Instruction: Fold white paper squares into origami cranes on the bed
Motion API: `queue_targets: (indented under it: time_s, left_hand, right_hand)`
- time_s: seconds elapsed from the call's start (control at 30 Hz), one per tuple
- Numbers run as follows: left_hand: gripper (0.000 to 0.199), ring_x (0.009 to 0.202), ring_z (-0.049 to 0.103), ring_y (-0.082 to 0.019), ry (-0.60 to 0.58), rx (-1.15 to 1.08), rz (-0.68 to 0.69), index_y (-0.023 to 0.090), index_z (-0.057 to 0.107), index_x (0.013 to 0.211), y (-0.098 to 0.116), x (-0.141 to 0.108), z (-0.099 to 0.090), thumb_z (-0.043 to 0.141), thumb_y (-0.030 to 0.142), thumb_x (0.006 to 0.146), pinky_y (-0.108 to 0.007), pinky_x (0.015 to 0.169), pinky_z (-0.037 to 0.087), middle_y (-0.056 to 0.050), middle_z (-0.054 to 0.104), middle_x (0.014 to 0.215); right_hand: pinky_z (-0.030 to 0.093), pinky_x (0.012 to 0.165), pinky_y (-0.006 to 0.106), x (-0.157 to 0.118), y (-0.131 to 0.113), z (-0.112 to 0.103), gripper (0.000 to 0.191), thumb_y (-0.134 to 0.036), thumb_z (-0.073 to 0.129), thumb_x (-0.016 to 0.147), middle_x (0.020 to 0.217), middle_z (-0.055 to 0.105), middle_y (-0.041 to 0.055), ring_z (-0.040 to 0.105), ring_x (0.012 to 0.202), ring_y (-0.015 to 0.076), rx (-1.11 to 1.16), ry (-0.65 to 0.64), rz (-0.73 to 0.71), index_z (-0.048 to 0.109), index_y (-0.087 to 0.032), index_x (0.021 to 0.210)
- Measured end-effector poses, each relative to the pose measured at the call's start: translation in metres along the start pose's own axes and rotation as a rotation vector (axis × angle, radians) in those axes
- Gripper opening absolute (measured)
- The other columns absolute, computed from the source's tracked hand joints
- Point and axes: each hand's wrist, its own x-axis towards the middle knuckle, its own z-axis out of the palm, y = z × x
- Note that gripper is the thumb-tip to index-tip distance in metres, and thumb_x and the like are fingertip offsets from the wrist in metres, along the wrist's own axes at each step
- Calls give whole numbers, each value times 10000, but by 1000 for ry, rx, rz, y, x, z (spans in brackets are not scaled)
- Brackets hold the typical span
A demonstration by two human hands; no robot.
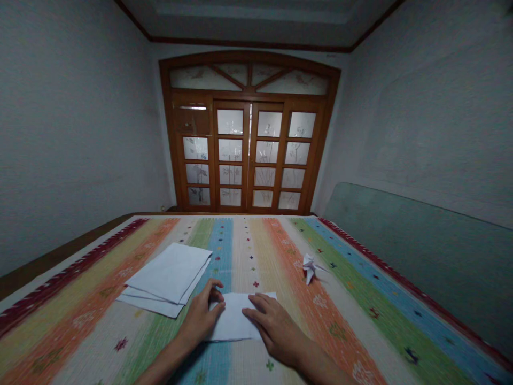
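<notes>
A folded sheet of white paper (pixel 234 321) lies on the striped cloth in front of me, its long side running left to right. My left hand (pixel 204 307) is at its left end, fingers bent and apart from the thumb, with the thumb tip against the paper. Over the right end, my right hand (pixel 274 323) lies with its fingers stretched out on the paper. To the left is a loose stack of white paper sheets (pixel 170 272). A small folded white paper figure (pixel 309 269) with pointed parts stands off to the right.
The table is covered by a striped, patterned tablecloth (pixel 348 331). A pale green board or bench back (pixel 401 230) runs along the right side. Beyond the far table edge are wooden doors with glass panes (pixel 248 155).
</notes>
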Motion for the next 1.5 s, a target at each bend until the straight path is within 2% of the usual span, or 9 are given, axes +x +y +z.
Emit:
queue_targets:
  time_s: [0.17, 0.3, 0.47, 0.6, 0.9, 1.0, 1.17, 1.37, 1.5]
  left_hand:
    - [328, 952, 682, -283, 5, -132, -45, 220, 617, 977, -1, 3, 0, 675, 257, 656, -422, 913, 516, -61, 723, 945]
    - [335, 984, 690, -292, -81, -187, -68, 195, 637, 999, 0, 3, 0, 699, 339, 702, -421, 923, 533, -99, 733, 1005]
    - [313, 1074, 666, -292, -181, -24, -3, 188, 679, 1069, 13, -6, 0, 661, 324, 788, -424, 1003, 486, -118, 735, 1122]
    - [489, 1197, 605, -307, -233, 152, 59, 182, 668, 1228, 15, -16, 3, 704, 246, 744, -439, 1085, 416, -128, 687, 1269]
    - [419, 1139, 655, -283, -254, 206, 114, 246, 695, 1271, 9, -24, 7, 583, 260, 867, -425, 1043, 454, -81, 740, 1226]
    - [370, 1123, 671, -274, -266, 172, 124, 283, 720, 1240, 14, -25, 7, 545, 309, 915, -414, 1036, 464, -51, 759, 1205]
    - [341, 1107, 687, -267, -263, 96, 81, 331, 751, 1181, 24, -25, 5, 575, 300, 891, -396, 1034, 474, -7, 779, 1168]
    - [343, 1138, 673, -293, -224, -47, -49, 279, 781, 1135, 26, -20, 2, 583, 375, 872, -419, 1045, 471, -42, 772, 1184]
    - [361, 1021, 709, -285, -214, -146, -108, 223, 810, 1062, 23, -12, 0, 598, 414, 840, -357, 896, 541, -74, 799, 1089]
  right_hand:
    - [384, 1150, 508, 0, 3, 3, 431, -189, 492, 969, 1483, 525, 142, 482, 1366, 303, 10, 40, 35, 563, -249, 1389]
    - [377, 1152, 519, -1, 6, 6, 481, -196, 521, 942, 1495, 509, 148, 467, 1378, 312, 21, 61, 64, 528, -236, 1421]
    - [365, 1158, 516, -1, 9, 8, 543, -188, 527, 922, 1501, 498, 154, 449, 1384, 309, 29, 85, 66, 477, -214, 1462]
    - [349, 1168, 508, -1, 9, 9, 615, -164, 534, 898, 1516, 479, 150, 426, 1400, 297, 43, 116, 60, 420, -208, 1501]
    - [376, 1137, 518, -1, 9, 9, 655, -141, 551, 901, 1479, 507, 148, 455, 1362, 288, 94, 279, -5, 346, -218, 1519]
    - [447, 1064, 464, 1, 10, 7, 509, -153, 550, 932, 1357, 603, 142, 544, 1262, 271, 133, 368, -47, 458, -223, 1428]
    - [517, 858, 346, 5, 12, 8, 147, -180, 532, 958, 1002, 718, 92, 665, 960, 228, 293, 426, -42, 673, -205, 994]
    - [463, 654, 268, 10, 11, 11, 224, -285, 584, 909, 728, 730, 57, 662, 692, 198, 559, 375, 213, 715, -169, 769]
    - [405, 581, 251, 14, 14, 12, 279, -322, 588, 875, 640, 696, 36, 620, 622, 183, 623, 352, 305, 718, -149, 699]
